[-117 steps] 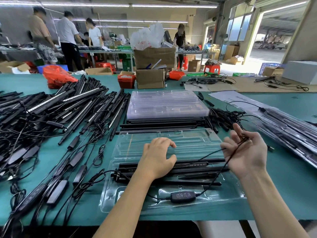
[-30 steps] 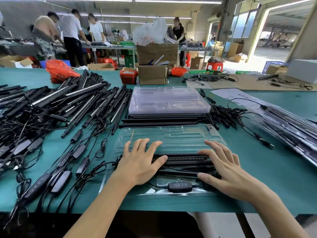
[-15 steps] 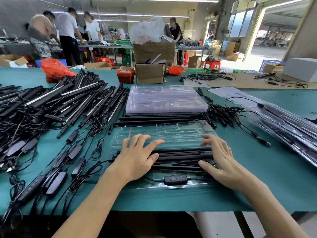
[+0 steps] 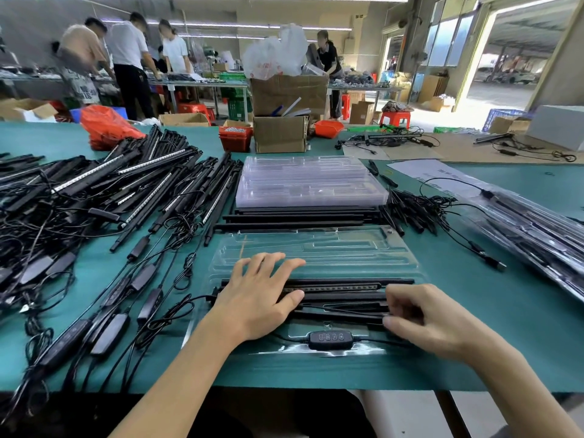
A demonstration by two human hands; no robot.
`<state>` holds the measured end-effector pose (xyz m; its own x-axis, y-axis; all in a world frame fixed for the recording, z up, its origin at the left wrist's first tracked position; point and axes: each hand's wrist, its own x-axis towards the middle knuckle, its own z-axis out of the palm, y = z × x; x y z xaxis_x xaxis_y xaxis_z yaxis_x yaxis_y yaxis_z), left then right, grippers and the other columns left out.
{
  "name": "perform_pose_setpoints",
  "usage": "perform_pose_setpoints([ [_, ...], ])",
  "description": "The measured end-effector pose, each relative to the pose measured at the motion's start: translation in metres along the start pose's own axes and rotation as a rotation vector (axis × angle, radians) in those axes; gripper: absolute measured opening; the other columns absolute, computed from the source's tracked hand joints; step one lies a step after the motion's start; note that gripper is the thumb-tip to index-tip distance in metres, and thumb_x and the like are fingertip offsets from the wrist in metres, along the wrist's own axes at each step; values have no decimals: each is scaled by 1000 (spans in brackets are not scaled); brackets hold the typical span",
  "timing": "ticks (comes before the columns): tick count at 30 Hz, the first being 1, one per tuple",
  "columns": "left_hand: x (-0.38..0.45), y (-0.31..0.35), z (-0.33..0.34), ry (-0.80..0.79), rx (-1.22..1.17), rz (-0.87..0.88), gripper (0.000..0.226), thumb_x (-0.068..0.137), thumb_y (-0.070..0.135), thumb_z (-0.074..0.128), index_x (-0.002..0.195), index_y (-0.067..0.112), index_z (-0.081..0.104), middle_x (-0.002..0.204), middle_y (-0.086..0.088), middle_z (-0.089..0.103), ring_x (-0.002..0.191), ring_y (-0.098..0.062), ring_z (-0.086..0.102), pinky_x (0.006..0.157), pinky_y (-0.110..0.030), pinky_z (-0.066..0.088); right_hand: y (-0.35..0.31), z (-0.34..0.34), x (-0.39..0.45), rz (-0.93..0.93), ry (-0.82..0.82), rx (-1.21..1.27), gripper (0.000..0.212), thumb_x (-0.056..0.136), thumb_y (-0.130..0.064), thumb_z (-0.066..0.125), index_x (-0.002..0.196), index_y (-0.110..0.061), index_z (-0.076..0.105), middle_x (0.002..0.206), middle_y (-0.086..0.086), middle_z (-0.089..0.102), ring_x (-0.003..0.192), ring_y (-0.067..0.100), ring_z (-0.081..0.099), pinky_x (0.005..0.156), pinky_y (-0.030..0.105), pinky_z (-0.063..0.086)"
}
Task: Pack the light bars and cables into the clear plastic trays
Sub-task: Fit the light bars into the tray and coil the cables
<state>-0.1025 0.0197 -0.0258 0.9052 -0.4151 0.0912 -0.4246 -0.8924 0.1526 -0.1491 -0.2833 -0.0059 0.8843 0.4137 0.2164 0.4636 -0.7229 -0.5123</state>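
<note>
A clear plastic tray (image 4: 331,248) lies open on the green table in front of me. Black light bars (image 4: 341,287) lie in its near half, with a thin cable and a black button controller (image 4: 330,339) at the tray's front edge. My left hand (image 4: 256,298) rests flat with spread fingers on the left part of the bars. My right hand (image 4: 420,317) sits at the right end of the bars, its fingers curled down onto them and the cable; the fingertips are blurred.
A stack of clear trays (image 4: 306,181) sits behind on loose bars. A big heap of light bars and cables (image 4: 94,197) fills the left. Loose cables (image 4: 420,210) and bagged packs (image 4: 537,229) lie right. Cardboard boxes (image 4: 281,134) stand far back.
Earlier my right hand held the cable up over the tray. It came down flat on the bars' right end, and its fingers have now curled inward. My left hand has stayed pressing.
</note>
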Motion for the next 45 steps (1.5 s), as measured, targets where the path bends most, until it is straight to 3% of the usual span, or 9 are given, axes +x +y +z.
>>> perform_pose_setpoints([
  [3, -1, 1, -2, -29, -10, -13, 69, 86, 77, 13, 149, 49, 9, 159, 9, 16, 147, -11, 4, 120, -43, -1, 0, -4, -4, 33, -85, -22, 39, 73, -53, 70, 70, -25, 43, 56, -9, 43, 53, 8, 35, 52, 34, 34],
  [8, 0, 2, -5, -61, -31, -27, 71, 82, 83, 19, 147, 56, 9, 159, 10, 15, 147, -11, 2, 121, -44, 0, -4, -7, -3, 98, -103, -13, 47, 66, -63, 75, 77, -30, 44, 59, -13, 48, 54, 9, 35, 52, 23, 32],
  [12, 0, 0, -6, -75, -77, -30, 79, 76, 92, 16, 147, 58, 9, 159, 11, 14, 146, -7, 0, 122, -44, 0, -6, -7, 3, 186, -111, -15, 50, 66, -58, 83, 73, -26, 45, 57, -9, 48, 54, 7, 35, 54, 26, 32],
  [18, -1, 1, -6, -70, -70, -30, 91, 64, 101, 16, 146, 60, 9, 159, 12, 16, 147, -9, 3, 123, -44, 2, -9, -10, 4, 224, -184, -5, 42, 72, -56, 81, 78, -29, 49, 53, -10, 46, 52, 8, 34, 55, 28, 31],
  [27, -2, 0, -10, -104, -95, -27, 75, 73, 94, 16, 143, 67, 10, 161, 10, 13, 148, -10, -1, 122, -46, -1, -13, -14, 8, 388, -222, -105, 34, 75, -49, 77, 76, -23, 55, 49, -16, 52, 46, 4, 42, 48, 18, 34],
  [34, 1, 2, -11, -153, -73, -36, 70, 74, 93, 23, 139, 74, 4, 162, 11, 8, 142, 0, -5, 120, -45, -4, -18, -14, 12, 507, -264, -327, 27, 75, -46, 62, 71, -23, 50, 67, -3, 63, 60, 14, 52, 57, 29, 41],
  [39, 2, 1, -12, -176, -86, -40, 72, 71, 95, 23, 135, 78, -4, 162, 11, 7, 141, 0, -6, 120, -45, -4, -19, -13, 13, 556, -289, -310, 20, 79, -36, 61, 72, -23, 48, 65, -4, 59, 55, 14, 48, 51, 27, 39],
  [45, 3, 1, -12, -174, -90, -47, 74, 68, 97, 22, 135, 78, -5, 162, 10, 8, 143, -3, -4, 119, -45, -3, -10, -16, 8, 558, -174, -262, 18, 81, -32, 64, 79, -25, 47, 79, -6, 58, 70, 16, 52, 66, 32, 45],
])
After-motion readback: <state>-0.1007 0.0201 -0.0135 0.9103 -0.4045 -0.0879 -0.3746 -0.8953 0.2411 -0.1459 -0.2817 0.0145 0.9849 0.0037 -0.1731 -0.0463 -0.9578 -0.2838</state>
